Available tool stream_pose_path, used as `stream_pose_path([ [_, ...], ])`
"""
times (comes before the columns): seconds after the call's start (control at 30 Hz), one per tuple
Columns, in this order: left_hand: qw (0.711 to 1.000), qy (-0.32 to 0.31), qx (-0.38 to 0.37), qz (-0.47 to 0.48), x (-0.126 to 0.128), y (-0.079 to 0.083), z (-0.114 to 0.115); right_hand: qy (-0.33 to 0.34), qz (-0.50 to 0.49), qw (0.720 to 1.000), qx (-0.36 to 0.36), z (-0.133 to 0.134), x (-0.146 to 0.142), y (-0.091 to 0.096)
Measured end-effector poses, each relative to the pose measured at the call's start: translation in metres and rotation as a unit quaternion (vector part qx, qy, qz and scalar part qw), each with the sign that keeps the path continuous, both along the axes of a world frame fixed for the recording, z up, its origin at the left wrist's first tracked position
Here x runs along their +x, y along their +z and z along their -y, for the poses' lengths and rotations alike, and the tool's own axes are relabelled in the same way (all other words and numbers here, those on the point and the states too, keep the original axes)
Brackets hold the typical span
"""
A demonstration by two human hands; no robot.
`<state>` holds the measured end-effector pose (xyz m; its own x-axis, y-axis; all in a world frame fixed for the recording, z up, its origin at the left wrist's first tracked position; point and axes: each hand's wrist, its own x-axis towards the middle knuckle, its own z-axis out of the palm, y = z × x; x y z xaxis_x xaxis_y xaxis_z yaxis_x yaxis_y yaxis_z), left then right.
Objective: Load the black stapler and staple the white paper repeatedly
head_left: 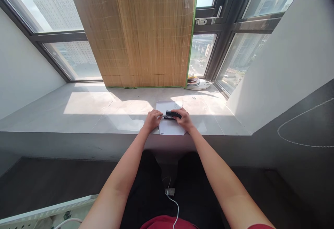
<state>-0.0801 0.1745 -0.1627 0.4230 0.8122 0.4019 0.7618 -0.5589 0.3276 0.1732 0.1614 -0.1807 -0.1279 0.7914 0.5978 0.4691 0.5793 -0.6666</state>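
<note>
A black stapler [172, 114] lies across white sheets of paper [169, 126] on the grey stone window ledge [104, 117]. My right hand [184, 118] is wrapped round the stapler's right end. My left hand [152, 119] has its fingers curled at the stapler's left tip and on the paper's left edge. What its fingertips pinch is too small to tell. Part of the paper is hidden under both hands.
A bamboo blind [141, 34] hangs down to the ledge behind the paper. A stack of plates [194, 81] stands at the back right by the window. A dark surface with a dotted white line [300, 135] runs at the right. A white cable [173, 201] hangs over my lap.
</note>
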Motion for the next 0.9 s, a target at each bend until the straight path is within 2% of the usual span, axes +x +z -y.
stream_pose_path([
  [0.17, 1.0, 0.008, 0.007, -0.01, -0.001, -0.003, -0.004, -0.06, -0.012, 0.997, -0.043, -0.002, 0.004, 0.002],
  [0.3, 0.999, -0.038, 0.02, 0.004, -0.004, -0.005, -0.008, -0.08, -0.055, 0.993, -0.07, -0.004, 0.008, 0.001],
  [0.37, 0.997, -0.067, 0.032, 0.026, -0.006, -0.004, -0.007, -0.047, -0.072, 0.995, -0.052, -0.001, 0.008, 0.002],
  [0.47, 0.992, -0.107, 0.044, 0.047, -0.007, -0.001, -0.003, 0.06, -0.066, 0.996, -0.008, 0.005, 0.006, 0.006],
  [0.53, 0.991, -0.121, 0.046, 0.035, -0.007, 0.0, -0.001, 0.123, -0.051, 0.991, 0.005, 0.01, 0.004, 0.009],
  [0.6, 0.991, -0.125, 0.046, 0.011, -0.005, 0.002, 0.0, 0.156, -0.04, 0.987, 0.004, 0.013, 0.004, 0.011],
  [0.77, 0.993, -0.102, 0.051, -0.036, -0.001, 0.002, -0.002, 0.159, -0.03, 0.987, 0.01, 0.011, 0.006, 0.009],
  [0.9, 0.996, -0.07, 0.049, -0.03, 0.0, 0.002, -0.002, 0.103, -0.024, 0.994, 0.003, 0.003, 0.001, 0.001],
])
